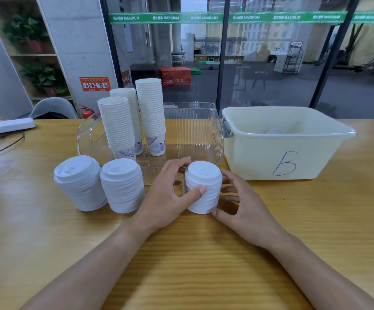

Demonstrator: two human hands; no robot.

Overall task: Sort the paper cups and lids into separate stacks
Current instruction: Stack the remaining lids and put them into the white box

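White lid stack [203,186] cupped by left hand [168,195], right hand [244,204] grip loose, far fingertips hidden

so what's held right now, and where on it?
The right-most lid stack: left hand grips its left side, thumb across the front; right hand cups its right side, contact unclear.

Left hand [170,193]: reaching in from lower left, fingers curved, thumb [195,194] stretched out to the right.
Right hand [246,209]: coming in from lower right, fingers [228,190] spread and pointing left, loosely bent.
Forearms: both bare, angled inward, hands close together.
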